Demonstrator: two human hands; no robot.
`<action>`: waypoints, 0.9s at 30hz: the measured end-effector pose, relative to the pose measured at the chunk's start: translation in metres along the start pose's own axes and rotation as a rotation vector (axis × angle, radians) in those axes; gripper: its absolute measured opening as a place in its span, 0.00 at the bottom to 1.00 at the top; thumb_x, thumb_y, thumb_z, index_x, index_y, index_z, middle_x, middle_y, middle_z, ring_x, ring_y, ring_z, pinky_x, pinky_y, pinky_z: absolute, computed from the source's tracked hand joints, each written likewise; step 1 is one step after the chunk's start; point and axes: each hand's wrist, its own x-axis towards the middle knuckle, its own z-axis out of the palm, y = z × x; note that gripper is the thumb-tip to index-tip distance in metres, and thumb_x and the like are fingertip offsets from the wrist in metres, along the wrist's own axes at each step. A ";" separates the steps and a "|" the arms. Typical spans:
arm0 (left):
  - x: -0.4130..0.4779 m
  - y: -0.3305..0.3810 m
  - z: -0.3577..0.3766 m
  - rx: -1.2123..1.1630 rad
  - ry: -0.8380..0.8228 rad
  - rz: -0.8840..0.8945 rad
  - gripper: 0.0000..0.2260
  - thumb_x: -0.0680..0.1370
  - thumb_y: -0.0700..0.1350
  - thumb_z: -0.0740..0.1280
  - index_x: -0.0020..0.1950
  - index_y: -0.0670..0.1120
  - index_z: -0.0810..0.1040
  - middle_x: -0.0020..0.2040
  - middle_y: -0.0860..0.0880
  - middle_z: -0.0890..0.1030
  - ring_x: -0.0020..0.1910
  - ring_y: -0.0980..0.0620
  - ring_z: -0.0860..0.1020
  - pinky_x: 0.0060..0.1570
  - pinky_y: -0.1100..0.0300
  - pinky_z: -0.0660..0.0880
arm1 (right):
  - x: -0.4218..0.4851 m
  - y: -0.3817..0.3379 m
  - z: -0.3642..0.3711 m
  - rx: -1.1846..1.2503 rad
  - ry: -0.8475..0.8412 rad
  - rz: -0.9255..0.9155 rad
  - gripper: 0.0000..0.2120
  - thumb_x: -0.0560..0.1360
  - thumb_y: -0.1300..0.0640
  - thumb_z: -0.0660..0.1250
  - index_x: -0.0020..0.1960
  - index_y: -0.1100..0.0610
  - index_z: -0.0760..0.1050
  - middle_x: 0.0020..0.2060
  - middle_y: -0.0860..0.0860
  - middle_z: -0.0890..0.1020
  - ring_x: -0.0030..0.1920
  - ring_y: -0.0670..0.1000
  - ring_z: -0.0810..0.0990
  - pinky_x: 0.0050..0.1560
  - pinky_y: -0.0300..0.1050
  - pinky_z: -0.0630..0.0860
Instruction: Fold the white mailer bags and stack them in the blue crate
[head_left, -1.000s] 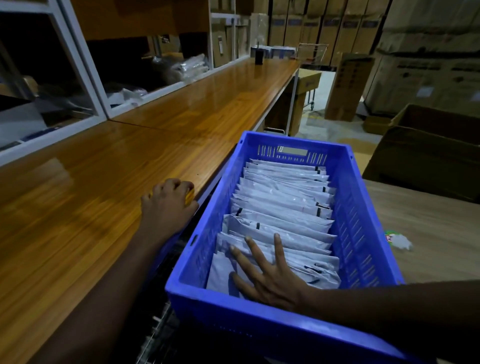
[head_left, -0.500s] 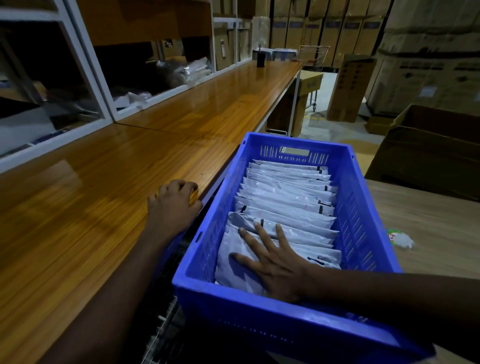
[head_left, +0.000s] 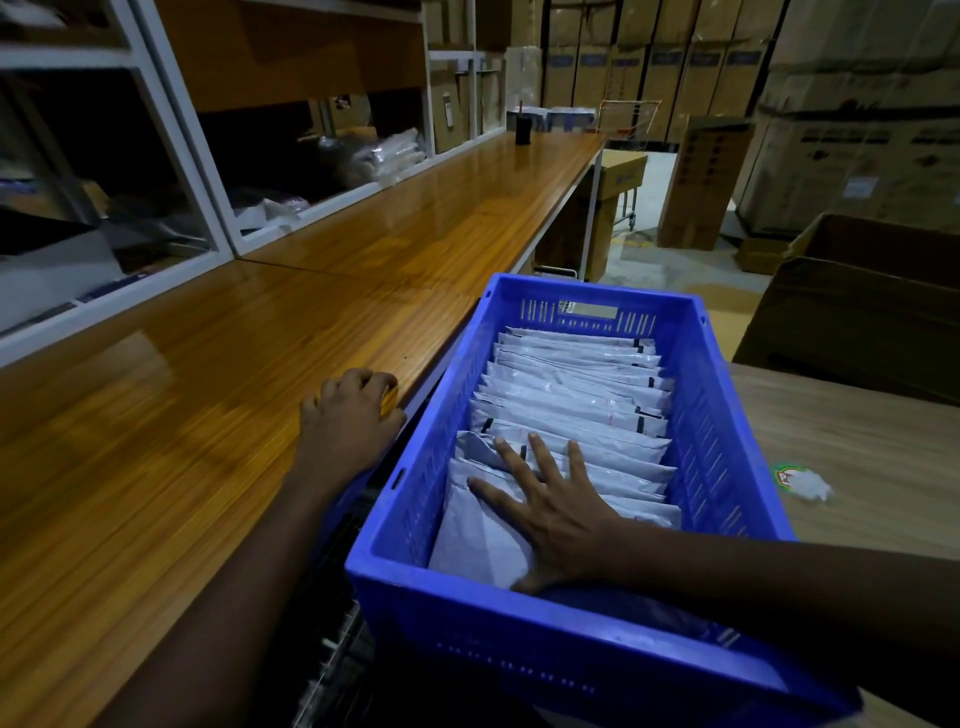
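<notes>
The slotted plastic blue crate (head_left: 722, 415) runs lengthwise away from the person. Glossy white mailer bags (head_left: 571, 395) lie crosswise inside, overlapping. The right hand (head_left: 561, 514) presses the nearest ones, grip released, fingers spread. The left hand (head_left: 348, 421) curls at the edge of the wooden surface (head_left: 208, 415); I cannot tell whether its grip holds anything.

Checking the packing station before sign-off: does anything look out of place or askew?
Two things. The nearest mailer bag, under the flat right hand, lies slumped and creased, out of line with the row behind. A crumpled wrapper lies loose on the table right of the blue crate.
</notes>
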 end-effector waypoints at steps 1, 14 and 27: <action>0.000 0.000 0.000 0.001 -0.002 -0.001 0.20 0.79 0.55 0.62 0.70 0.54 0.71 0.70 0.47 0.70 0.68 0.44 0.68 0.64 0.43 0.64 | 0.002 0.001 0.001 0.015 0.077 -0.025 0.52 0.67 0.20 0.54 0.81 0.43 0.38 0.80 0.62 0.41 0.77 0.74 0.45 0.67 0.82 0.48; 0.000 0.001 0.001 0.009 0.010 -0.002 0.20 0.80 0.55 0.61 0.72 0.54 0.70 0.70 0.48 0.70 0.69 0.46 0.67 0.64 0.44 0.64 | 0.022 0.020 -0.015 0.265 0.095 0.218 0.58 0.57 0.17 0.34 0.80 0.46 0.34 0.80 0.56 0.38 0.79 0.66 0.39 0.72 0.74 0.43; 0.007 -0.001 0.004 0.207 -0.267 -0.020 0.30 0.82 0.64 0.51 0.81 0.58 0.45 0.82 0.46 0.46 0.79 0.40 0.47 0.73 0.34 0.49 | 0.042 0.058 -0.007 0.308 0.108 0.397 0.50 0.66 0.20 0.33 0.81 0.46 0.39 0.81 0.57 0.41 0.79 0.66 0.42 0.71 0.76 0.42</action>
